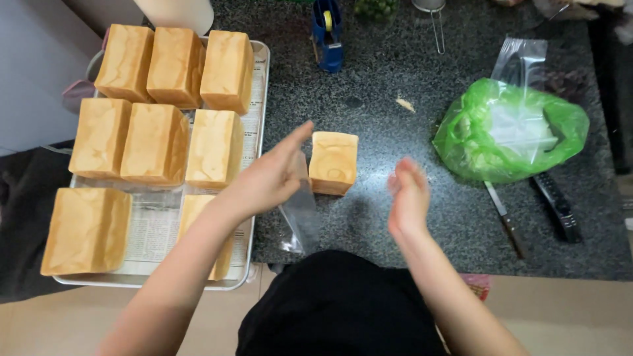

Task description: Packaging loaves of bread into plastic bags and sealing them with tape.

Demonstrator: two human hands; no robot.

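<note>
Left hand (267,179) pinches a clear plastic bag (302,217) hanging below it. Right hand (407,196) is open, empty, blurred. Single bread loaf (333,162) stands on the surface (395,132) between both hands.

A dark speckled granite counter (409,86) fills the middle and right of the frame. A pale wall or cabinet face (30,59) occupies the upper left. Along the bottom edge runs a beige floor (567,316). Lighting is even and soft.
</note>
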